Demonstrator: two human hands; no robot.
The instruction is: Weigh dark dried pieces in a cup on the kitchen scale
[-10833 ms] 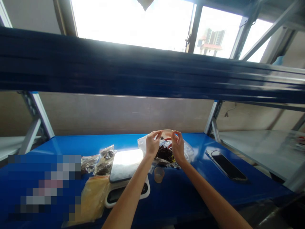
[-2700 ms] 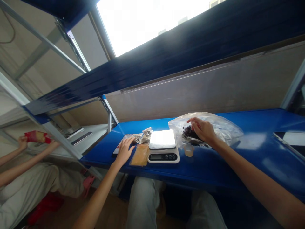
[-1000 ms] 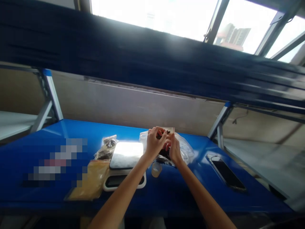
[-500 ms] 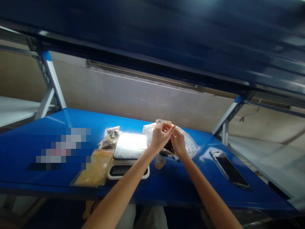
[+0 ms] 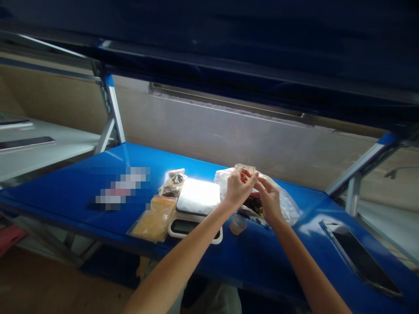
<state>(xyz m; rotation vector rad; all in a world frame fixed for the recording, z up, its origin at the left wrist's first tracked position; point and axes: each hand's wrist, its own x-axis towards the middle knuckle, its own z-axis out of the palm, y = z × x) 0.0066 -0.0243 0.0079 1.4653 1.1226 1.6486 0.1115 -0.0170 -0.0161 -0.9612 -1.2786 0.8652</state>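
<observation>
Pinching 1 small bag [image 5: 246,167] with left hand [image 5: 241,186] and right hand [image 5: 269,199], above a large clear bag [image 5: 290,207] containing dark pieces [image 5: 252,202], just beyond a cup [image 5: 238,225], well right of a yellow-filled bag [image 5: 153,220].

Single head-worn camera at near side of the surface [image 5: 72,185], facing forward and down. Left hand [image 5: 239,186] and right hand [image 5: 270,198] at middle range, wall [image 5: 203,124] beyond. Frame rolled: far edge [image 5: 170,154] slopes down rightward.
</observation>
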